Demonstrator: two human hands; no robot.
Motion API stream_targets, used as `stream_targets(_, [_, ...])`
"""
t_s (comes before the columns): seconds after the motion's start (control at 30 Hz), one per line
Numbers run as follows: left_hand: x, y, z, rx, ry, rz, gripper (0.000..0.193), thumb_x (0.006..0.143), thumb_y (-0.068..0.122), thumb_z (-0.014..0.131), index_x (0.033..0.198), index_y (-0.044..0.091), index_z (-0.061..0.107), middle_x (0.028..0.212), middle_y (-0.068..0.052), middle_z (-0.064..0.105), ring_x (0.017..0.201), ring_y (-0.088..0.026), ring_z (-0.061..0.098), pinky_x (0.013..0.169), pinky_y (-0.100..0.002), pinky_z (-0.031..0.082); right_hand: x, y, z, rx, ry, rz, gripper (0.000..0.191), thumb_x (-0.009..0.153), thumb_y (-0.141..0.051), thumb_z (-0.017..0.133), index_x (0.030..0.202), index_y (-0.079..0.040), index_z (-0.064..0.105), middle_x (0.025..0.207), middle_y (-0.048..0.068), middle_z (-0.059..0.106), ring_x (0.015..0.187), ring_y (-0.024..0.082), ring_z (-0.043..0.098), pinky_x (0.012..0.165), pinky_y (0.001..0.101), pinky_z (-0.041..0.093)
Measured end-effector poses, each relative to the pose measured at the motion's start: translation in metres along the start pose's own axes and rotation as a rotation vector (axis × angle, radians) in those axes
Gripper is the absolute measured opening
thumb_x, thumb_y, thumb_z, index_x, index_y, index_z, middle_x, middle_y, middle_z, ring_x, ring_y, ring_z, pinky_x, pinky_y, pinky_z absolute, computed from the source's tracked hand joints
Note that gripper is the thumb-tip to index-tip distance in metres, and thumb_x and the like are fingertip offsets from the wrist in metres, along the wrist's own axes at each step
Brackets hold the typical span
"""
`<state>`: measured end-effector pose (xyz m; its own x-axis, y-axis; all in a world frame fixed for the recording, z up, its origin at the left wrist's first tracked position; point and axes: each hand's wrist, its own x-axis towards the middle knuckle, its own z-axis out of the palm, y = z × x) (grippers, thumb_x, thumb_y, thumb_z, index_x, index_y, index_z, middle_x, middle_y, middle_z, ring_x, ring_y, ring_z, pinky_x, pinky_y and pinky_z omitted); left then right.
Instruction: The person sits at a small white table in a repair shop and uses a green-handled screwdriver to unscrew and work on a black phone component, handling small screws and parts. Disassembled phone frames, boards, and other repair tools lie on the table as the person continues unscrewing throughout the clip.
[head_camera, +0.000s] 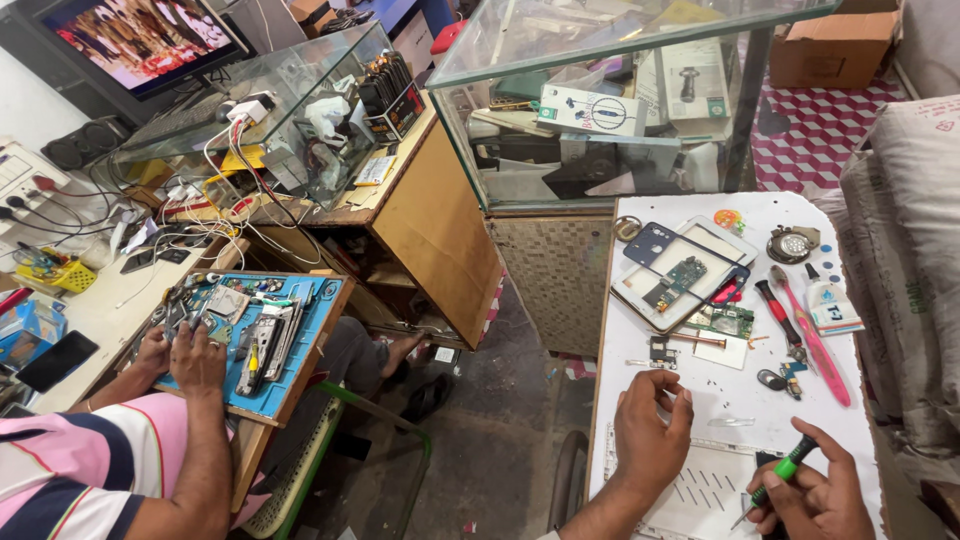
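My right hand (815, 492) grips a green-handled screwdriver (779, 473) at the near right of the white table (700, 390), its tip pointing down to the left. My left hand (650, 425) hovers with fingers curled over a white panel (705, 492) lying on the table; I cannot tell whether it pinches anything. Further back lie a dismantled phone frame (672, 268) with a blue back cover (650, 243) and a green circuit board (722, 320).
A pink tool (812, 336), a red-handled tool (775, 305), a small glue bottle (826, 303) and small parts lie on the table's right side. A glass display case (600, 110) stands behind. On the left another person in a striped shirt (80, 470) works over a blue mat (290, 360).
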<state>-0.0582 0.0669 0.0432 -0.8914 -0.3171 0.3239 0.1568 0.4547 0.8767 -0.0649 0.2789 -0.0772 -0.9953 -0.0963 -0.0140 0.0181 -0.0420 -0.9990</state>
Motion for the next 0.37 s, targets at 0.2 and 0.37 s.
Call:
stream_targets(0.2, [0.001,-0.002,0.000,0.005,-0.006,0.024,0.015,0.098,0.015,0.070,0.108,0.005,0.064,0.090,-0.004,0.069,0.078,-0.018,0.063,0.083,-0.036,0.046,-0.001,-0.020,0.008,-0.045,0.017,0.055,0.075,0.093,-0.005,0.061,0.158,-0.008,0.026,0.076,0.027,0.071,0.050,0.027,0.068,0.043,0.0370,0.054])
stream_targets(0.37, [0.000,-0.007,0.002,0.020,-0.031,0.019,0.012,0.099,0.017,0.070,0.103,0.007,0.066,0.087,-0.003,0.071,0.076,-0.018,0.065,0.086,-0.036,0.046,0.000,-0.017,0.006,-0.044,0.026,0.058,0.075,0.093,-0.006,0.061,0.158,-0.008,0.026,0.077,0.028,0.072,0.050,0.028,0.069,0.043,0.0374,0.054])
